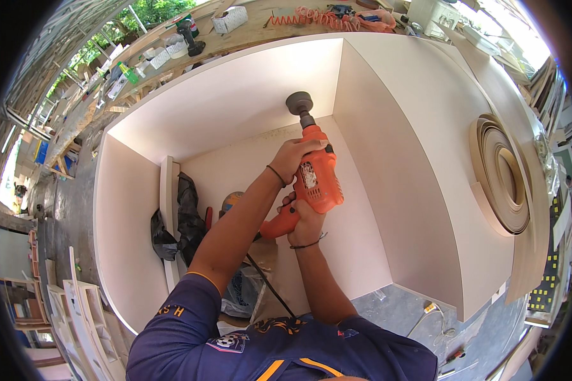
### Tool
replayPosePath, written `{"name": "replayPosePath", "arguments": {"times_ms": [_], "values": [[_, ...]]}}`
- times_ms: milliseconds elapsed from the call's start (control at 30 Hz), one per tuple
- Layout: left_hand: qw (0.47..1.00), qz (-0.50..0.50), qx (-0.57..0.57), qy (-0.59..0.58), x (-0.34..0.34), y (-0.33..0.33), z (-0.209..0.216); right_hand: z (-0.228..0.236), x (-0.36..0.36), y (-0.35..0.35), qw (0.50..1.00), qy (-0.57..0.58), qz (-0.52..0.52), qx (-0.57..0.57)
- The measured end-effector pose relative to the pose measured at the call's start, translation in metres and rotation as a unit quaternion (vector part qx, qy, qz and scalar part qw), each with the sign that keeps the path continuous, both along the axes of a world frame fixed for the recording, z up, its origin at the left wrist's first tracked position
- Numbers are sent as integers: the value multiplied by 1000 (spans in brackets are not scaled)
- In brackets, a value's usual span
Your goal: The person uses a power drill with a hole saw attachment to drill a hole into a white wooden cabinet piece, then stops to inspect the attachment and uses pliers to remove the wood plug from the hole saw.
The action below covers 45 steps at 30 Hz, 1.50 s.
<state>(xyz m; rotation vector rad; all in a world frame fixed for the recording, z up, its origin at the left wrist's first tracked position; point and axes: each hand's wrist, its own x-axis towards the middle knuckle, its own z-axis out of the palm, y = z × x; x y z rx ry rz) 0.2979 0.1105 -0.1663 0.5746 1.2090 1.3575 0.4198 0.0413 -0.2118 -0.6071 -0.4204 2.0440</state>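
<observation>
An orange power drill (320,184) points away from me inside a pale, box-like cabinet (229,114). My left hand (295,157) is wrapped over the front of its body, behind the chuck. Lower down, my right hand (306,221) grips the rear handle. On the drill's tip sits a dark, round hole saw (299,102) in front of the cabinet's far inner wall; whether it touches the wall I cannot tell. A black cord (270,287) runs from near the handle down toward my body.
Black plastic sheeting (189,213) hangs by a pale strip at the cabinet's left. A coil of edge banding (503,178) lies on the right-hand panel. Behind stands a wooden workbench (241,39) with a red coiled air hose (318,20) and a cordless drill (190,38).
</observation>
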Motion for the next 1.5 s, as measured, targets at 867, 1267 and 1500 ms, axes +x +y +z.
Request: {"name": "replayPosePath", "arguments": {"times_ms": [867,1267,1500], "values": [[998,12,-21,62,4,3,-5,-25,2,1,998,45,53,-8],[994,15,-50,98,14,-5,-4,-29,9,-10,994,81,71,-32],[994,10,58,91,49,-43,34,-10,57,-27,990,50,120,53]]}}
